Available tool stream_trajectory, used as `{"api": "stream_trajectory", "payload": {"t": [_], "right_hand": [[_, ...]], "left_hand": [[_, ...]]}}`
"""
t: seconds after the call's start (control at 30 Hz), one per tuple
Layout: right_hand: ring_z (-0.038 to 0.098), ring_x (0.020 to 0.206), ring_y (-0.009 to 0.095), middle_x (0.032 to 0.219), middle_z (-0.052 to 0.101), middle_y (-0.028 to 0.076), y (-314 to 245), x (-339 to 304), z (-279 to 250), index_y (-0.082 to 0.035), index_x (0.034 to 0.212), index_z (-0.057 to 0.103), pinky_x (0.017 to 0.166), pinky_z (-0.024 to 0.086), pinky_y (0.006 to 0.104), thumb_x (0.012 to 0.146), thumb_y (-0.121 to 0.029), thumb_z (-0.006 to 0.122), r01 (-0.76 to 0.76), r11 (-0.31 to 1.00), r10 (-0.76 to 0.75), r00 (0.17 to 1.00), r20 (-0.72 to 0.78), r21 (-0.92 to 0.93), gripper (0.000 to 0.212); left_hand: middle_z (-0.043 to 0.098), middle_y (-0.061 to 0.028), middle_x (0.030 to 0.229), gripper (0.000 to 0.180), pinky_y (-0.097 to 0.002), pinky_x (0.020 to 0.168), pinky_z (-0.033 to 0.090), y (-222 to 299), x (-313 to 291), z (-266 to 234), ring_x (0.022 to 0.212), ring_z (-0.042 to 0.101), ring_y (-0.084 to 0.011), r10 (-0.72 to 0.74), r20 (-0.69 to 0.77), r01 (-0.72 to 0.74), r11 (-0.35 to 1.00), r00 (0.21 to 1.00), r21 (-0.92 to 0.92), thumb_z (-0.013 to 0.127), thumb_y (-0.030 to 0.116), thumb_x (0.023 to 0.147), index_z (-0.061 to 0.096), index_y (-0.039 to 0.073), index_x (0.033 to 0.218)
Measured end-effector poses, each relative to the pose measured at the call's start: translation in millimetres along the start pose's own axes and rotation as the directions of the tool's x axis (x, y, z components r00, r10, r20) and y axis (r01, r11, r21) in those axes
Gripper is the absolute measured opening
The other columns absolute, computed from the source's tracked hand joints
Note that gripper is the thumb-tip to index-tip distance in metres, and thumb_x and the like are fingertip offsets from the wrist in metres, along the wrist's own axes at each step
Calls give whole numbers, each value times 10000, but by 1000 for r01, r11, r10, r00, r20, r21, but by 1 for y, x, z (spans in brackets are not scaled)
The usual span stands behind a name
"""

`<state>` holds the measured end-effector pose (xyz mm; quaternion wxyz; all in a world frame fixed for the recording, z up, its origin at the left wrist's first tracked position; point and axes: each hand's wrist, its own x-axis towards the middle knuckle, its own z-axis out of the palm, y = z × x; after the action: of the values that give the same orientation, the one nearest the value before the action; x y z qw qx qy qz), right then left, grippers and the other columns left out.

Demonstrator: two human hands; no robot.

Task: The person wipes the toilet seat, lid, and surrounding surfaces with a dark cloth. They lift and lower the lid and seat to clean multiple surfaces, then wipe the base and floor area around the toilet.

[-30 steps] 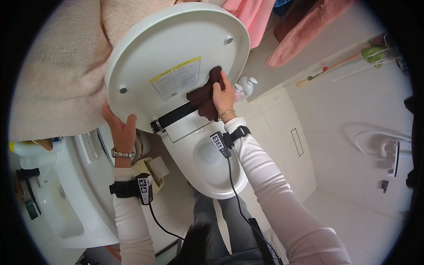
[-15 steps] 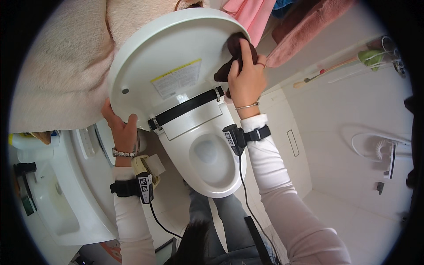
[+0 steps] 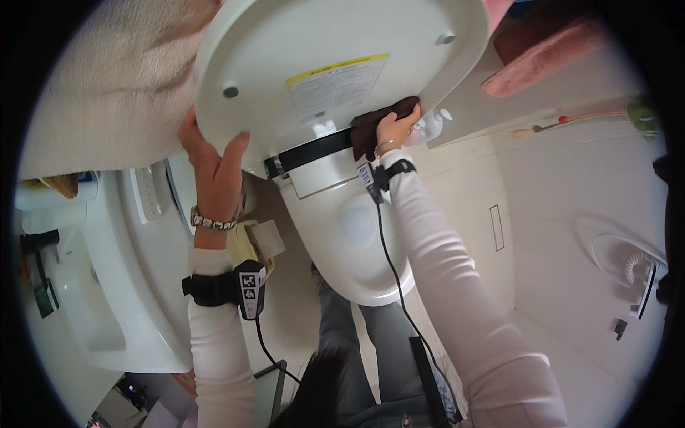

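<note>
A white toilet (image 3: 332,260) stands before me with its lid (image 3: 285,43) raised; a printed label (image 3: 335,85) is stuck on the lid's underside. My left hand (image 3: 217,167) grips the lid's lower left edge, thumb on the inner face and fingers behind. Pressed against the lid's lower right part, near the hinge, is a dark brown cloth (image 3: 367,134), held by my right hand (image 3: 397,128). A black strip (image 3: 314,153) runs along the hinge, its right end hidden by the cloth. Both wrists carry strapped devices with cables.
A white washbasin (image 3: 93,307) and counter stand at the left. Beside the toilet is a pale yellow bin (image 3: 246,242). A cream towel (image 3: 121,85) hangs behind on the left, a pink one (image 3: 542,60) on the right. A shower hose (image 3: 631,267) is on the right wall.
My right hand has moved the cloth from the lid's upper right rim down to its lower right, by the hinge. My left hand still holds the lid edge. The view has shifted.
</note>
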<state>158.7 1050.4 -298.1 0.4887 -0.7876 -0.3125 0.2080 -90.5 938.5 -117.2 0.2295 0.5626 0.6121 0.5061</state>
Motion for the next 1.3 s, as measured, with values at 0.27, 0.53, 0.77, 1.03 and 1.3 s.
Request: {"api": "stream_trajectory", "payload": {"t": [0.27,0.53,0.77,1.03,1.3], "right_hand": [[452,1165,294,1300,434,197,-96,-56,-29,20,1329,382,1018,346,382,833,-15,462,420,831,-451,893,-1,365,504],[492,800,274,935,479,73,-137,-130,-25,-362,1234,580,623,480,354,722,-66,617,911,370,-921,333,204,185,592],[494,862,246,1021,463,33,-49,-133,7,-387,1271,538,610,478,319,767,-134,594,984,60,-789,-57,612,169,567],[516,960,239,1077,480,49,7,-119,20,-370,1305,514,649,510,335,851,-143,526,976,43,-608,-145,781,215,508],[515,990,236,1093,494,50,32,-76,14,-337,1280,528,661,516,344,860,-176,508,991,-19,-480,-122,869,129,450]], "left_hand": [[403,-140,1271,651,-367,1055,252,-3,11,-3,1201,370,-245,135,7,-135,989,991,64,225,544,987,363,18,1345],[428,-98,1373,831,-356,1050,248,6,18,-8,1234,391,-206,30,102,-14,987,994,-158,78,643,941,314,9,1422],[375,-110,1414,836,-332,1080,192,-6,29,-1,1288,329,-206,119,67,-108,982,991,-155,100,642,945,297,-19,1418],[213,-128,1514,825,-352,1139,94,-15,31,-10,1402,164,-224,80,66,-65,975,995,-211,135,625,952,203,-33,1445],[149,-128,1535,798,-355,1144,83,-13,26,-10,1411,139,-229,41,68,-32,991,997,-127,140,610,959,130,-4,1468]]}}
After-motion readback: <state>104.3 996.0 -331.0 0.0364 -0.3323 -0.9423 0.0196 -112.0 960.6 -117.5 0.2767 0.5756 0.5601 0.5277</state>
